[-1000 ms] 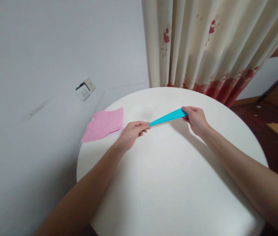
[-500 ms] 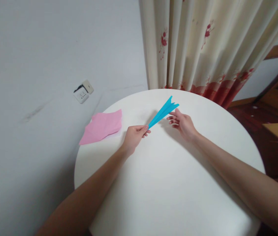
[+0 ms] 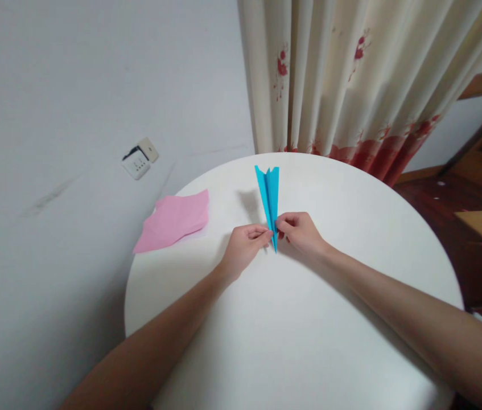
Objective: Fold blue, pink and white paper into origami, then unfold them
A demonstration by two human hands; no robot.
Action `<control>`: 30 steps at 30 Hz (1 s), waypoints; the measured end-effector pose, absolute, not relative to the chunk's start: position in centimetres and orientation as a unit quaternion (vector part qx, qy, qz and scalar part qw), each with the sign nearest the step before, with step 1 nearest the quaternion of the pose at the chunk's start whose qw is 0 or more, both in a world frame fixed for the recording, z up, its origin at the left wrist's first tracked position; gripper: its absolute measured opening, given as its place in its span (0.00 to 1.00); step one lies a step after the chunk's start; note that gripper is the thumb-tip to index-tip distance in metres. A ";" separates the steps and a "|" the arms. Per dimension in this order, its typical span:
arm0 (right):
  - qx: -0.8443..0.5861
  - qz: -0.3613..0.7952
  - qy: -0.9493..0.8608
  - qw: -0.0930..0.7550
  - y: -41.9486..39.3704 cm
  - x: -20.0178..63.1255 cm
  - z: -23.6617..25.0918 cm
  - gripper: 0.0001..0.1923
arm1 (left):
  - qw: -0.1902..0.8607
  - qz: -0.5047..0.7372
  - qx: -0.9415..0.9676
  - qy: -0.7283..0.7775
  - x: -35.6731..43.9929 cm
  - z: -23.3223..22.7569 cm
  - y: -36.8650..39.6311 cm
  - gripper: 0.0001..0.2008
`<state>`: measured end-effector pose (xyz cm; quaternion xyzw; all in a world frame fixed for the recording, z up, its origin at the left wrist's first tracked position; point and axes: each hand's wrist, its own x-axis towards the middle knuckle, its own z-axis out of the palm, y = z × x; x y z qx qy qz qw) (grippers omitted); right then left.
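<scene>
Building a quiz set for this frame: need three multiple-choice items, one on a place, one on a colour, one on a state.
1. Where does the pink paper sheet lie?
A. at the round white table's left edge
B. under the blue plane
C. on the floor

2. What colour is the folded paper plane?
A. green
B. yellow
C. blue

3. How is the plane held?
A. by one hand only
B. pinched by both hands near its narrow tip
C. lying flat, untouched

Key: 1 A, the pink paper sheet rests on the round white table by its left rim. 2 C, the folded paper plane is bright blue. 3 B, the left hand and right hand both pinch its lower tip.
</scene>
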<state>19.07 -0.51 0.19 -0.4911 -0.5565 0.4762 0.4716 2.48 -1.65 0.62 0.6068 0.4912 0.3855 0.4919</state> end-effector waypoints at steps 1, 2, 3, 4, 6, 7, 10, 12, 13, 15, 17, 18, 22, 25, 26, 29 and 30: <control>-0.489 0.469 -0.565 0.470 -0.6 19.0 0.0 0.10 | 0.488 0.385 0.611 0.490 2.5 0.6 -1.6 0.11; -0.487 0.465 -0.573 0.467 -0.6 18.9 -0.1 0.09 | 0.485 0.386 0.614 0.489 2.5 0.6 -1.6 0.11; -0.484 0.463 -0.579 0.465 -0.7 18.9 -0.2 0.09 | 0.481 0.387 0.614 0.491 2.5 0.6 -1.5 0.11; -0.481 0.461 -0.584 0.463 -0.8 18.8 -0.3 0.09 | 0.480 0.388 0.612 0.495 2.5 0.6 -1.4 0.12; -0.479 0.457 -0.591 0.461 -0.9 18.7 -0.4 0.09 | 0.483 0.388 0.600 0.505 2.4 0.7 -1.2 0.12; -0.481 0.456 -0.590 0.461 -1.0 18.7 -0.4 0.10 | 0.491 0.387 0.592 0.509 2.3 0.8 -1.1 0.12; -0.502 0.455 -0.575 0.459 -1.1 18.6 -0.2 0.10 | 0.508 0.374 0.575 0.521 2.1 0.9 -1.0 0.12; -0.527 0.449 -0.569 0.444 -1.1 18.6 -0.1 0.09 | 0.500 0.351 0.588 0.530 2.1 0.9 -1.0 0.13; -0.542 0.443 -0.574 0.426 -1.1 18.7 -0.1 0.09 | 0.490 0.334 0.602 0.535 2.0 0.9 -0.9 0.14; -0.577 0.405 -0.604 0.371 -1.2 18.9 0.0 0.09 | 0.459 0.294 0.634 0.549 1.9 0.7 -0.9 0.17; -0.618 0.331 -0.645 0.303 -1.3 19.3 0.3 0.10 | 0.415 0.264 0.662 0.565 1.6 0.4 -0.7 0.19; -0.638 0.287 -0.662 0.270 -1.3 19.5 0.4 0.10 | 0.392 0.258 0.672 0.573 1.4 0.2 -0.5 0.20; -0.678 0.168 -0.688 0.195 -1.4 20.6 1.3 0.13 | 0.331 0.283 0.682 0.587 0.3 -0.1 0.5 0.21; -0.655 0.148 -0.710 0.213 -1.7 20.6 2.0 0.11 | 0.307 0.327 0.676 0.584 -0.4 -0.1 1.2 0.20; -0.643 0.148 -0.719 0.220 -1.9 20.3 2.1 0.11 | 0.296 0.340 0.677 0.581 -0.5 -0.1 1.4 0.18; -0.614 0.148 -0.743 0.222 -2.9 19.3 2.3 0.10 | 0.275 0.360 0.690 0.565 -0.6 -0.2 1.7 0.15; -0.610 0.147 -0.748 0.215 -3.2 19.0 2.2 0.09 | 0.282 0.359 0.697 0.553 -0.5 -0.2 1.7 0.14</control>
